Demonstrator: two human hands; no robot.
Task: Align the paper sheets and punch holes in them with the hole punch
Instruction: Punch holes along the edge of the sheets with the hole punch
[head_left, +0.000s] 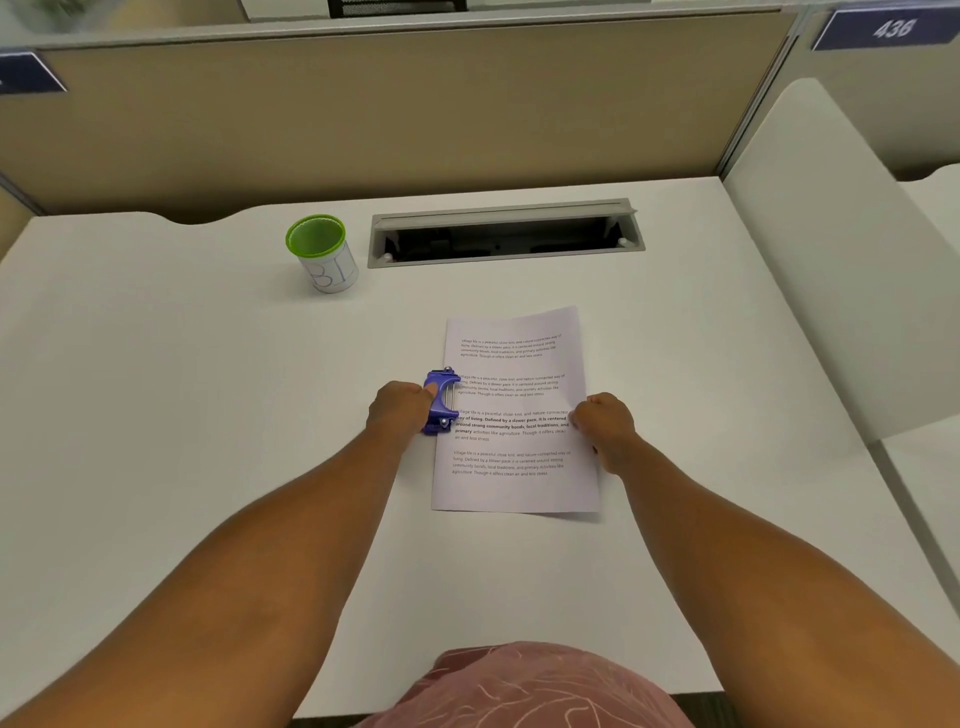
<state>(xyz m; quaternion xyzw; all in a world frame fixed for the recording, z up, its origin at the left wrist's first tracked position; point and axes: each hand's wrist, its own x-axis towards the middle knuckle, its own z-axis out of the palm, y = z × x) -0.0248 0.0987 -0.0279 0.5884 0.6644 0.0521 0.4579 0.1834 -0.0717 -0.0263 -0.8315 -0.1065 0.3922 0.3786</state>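
Note:
A stack of white printed paper sheets (514, 410) lies flat on the white desk (208, 389), slightly right of centre. A blue hole punch (440, 401) sits over the middle of the stack's left edge. My left hand (399, 407) grips the punch from the left, thumb on its top. At the right edge of the sheets, my right hand (605, 421) has its fingers curled onto the paper. The stack's edges look even from here.
A green-rimmed cup (322, 253) with handwriting stands at the back left of the desk. An open cable tray slot (504, 234) runs along the back. A beige partition (363, 119) closes the far side; a white side panel (831, 260) stands on the right.

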